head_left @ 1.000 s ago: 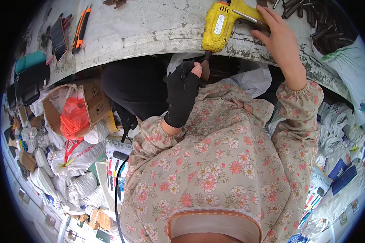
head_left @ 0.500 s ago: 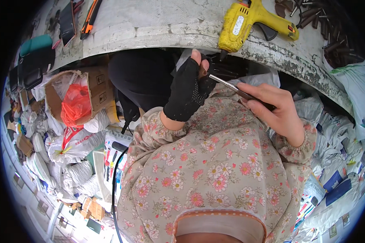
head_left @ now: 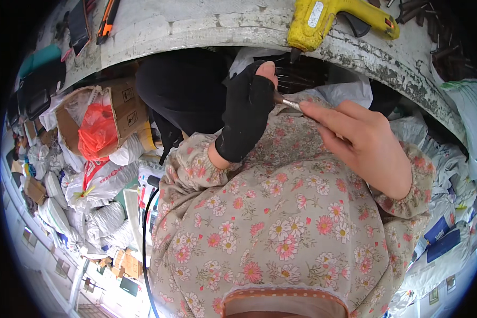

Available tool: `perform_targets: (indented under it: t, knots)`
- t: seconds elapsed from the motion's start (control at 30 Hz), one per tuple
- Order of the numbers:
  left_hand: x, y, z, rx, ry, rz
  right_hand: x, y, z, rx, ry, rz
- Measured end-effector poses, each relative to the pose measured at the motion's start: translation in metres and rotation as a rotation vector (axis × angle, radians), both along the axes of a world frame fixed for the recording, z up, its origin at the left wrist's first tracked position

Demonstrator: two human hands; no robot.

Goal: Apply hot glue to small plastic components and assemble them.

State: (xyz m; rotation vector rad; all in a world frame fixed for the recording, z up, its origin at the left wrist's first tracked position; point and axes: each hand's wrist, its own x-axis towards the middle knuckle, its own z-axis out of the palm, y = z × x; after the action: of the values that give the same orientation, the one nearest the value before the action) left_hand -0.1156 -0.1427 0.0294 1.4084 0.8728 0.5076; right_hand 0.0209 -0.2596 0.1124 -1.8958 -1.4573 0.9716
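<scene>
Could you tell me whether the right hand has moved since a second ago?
Yes. The right hand came off the yellow glue gun on the bench, down toward the gloved left hand.

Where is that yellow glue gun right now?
In the head view, the yellow glue gun lies at top right on the grey workbench, nozzle over its edge, just above the gloved left hand and bare right hand.
</scene>
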Motion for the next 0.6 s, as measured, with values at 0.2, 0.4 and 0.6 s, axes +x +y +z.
perform_targets:
  t: [0.2, 0.4, 0.6]
  knots:
    - [-0.010, 0.019, -0.022, -0.220, 0.064, -0.126, 0.004, 0.003, -0.035, 0.028, 0.081, -0.027]
    - [-0.024, 0.036, -0.033, 0.167, -0.021, -0.544, 0.008, 0.001, -0.065, -0.070, 0.303, -0.127]
    - [-0.017, 0.032, -0.028, 0.985, 0.009, -0.362, 0.004, -0.001, -0.151, -0.036, 0.123, -0.120]
